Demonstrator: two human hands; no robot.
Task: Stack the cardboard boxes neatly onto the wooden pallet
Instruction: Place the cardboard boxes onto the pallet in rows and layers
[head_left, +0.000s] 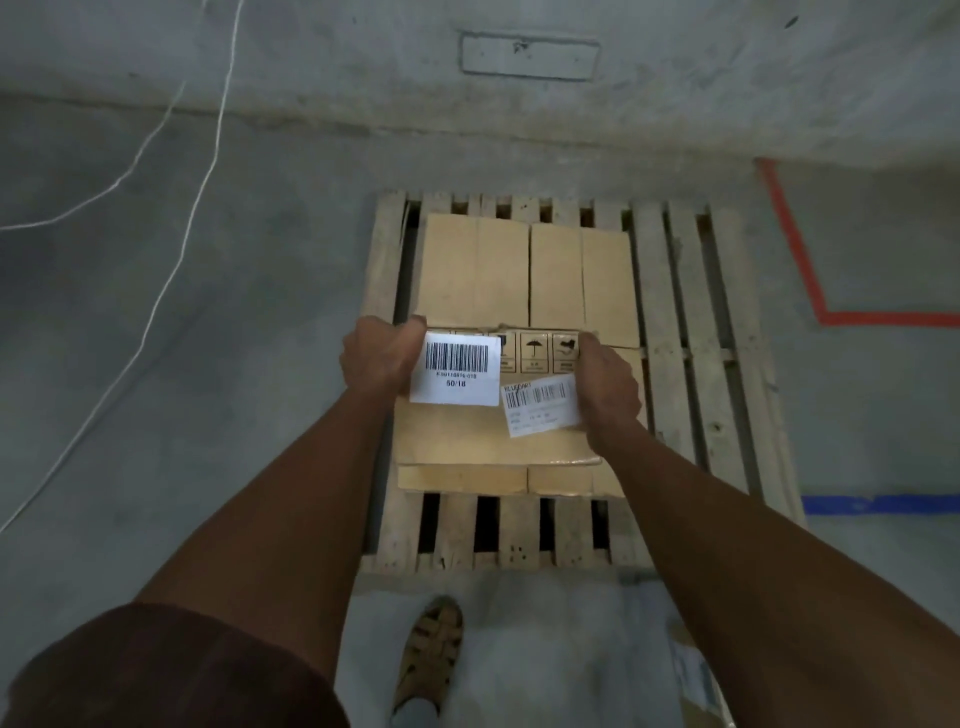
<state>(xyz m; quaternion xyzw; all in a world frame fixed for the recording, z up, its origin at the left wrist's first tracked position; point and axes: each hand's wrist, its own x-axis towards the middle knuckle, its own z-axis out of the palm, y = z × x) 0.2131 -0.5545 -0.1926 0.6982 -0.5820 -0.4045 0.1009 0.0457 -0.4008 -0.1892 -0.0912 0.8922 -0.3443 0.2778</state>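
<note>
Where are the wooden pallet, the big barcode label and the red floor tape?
wooden pallet (670, 332): head view, on a bare slat right of the boxes.
big barcode label (456, 370): head view, on its white middle.
red floor tape (795, 260): head view, on its slanting stretch.

Both bare forearms reached forward and down from the lower corners of the view, converging toward the middle. The left hand was curled at the left side of a tan cardboard box with white barcode labels, its fingers hooked over the far top edge. The right hand gripped the opposite side the same way, knuckles up, thumb hidden. A dark brown short sleeve covered the left upper arm.
</note>
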